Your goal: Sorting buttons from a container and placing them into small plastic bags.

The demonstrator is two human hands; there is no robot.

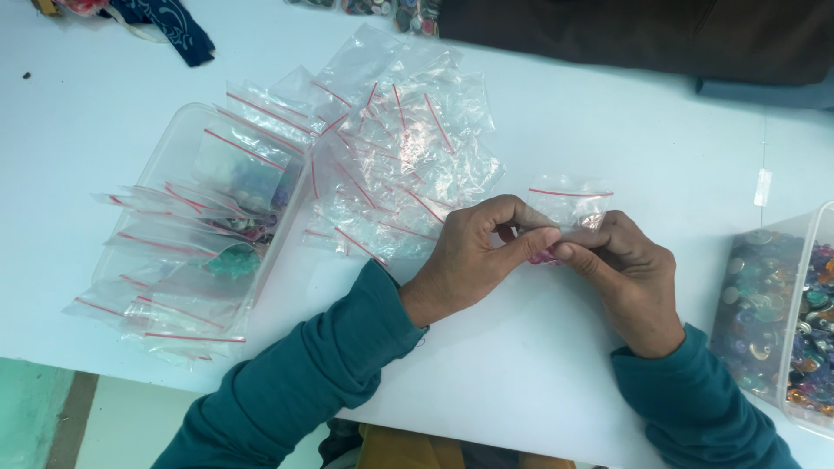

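My left hand (pixel 473 256) and my right hand (pixel 630 269) meet over the white table, both pinching a small clear zip bag (pixel 571 204) with a red seal strip. Something pink shows between my fingertips at the bag's lower edge. Both sleeves are teal. Just left of my left hand lies a loose pile of empty clear zip bags (pixel 391 156).
A clear plastic tub (pixel 187 130) at the left holds several filled zip bags with small coloured pieces. At the right edge stands another clear tub (pixel 812 230) full of shiny coloured beads. Dark cloth (pixel 165 22) lies at the top left; a dark garment (pixel 651 35) runs along the far edge.
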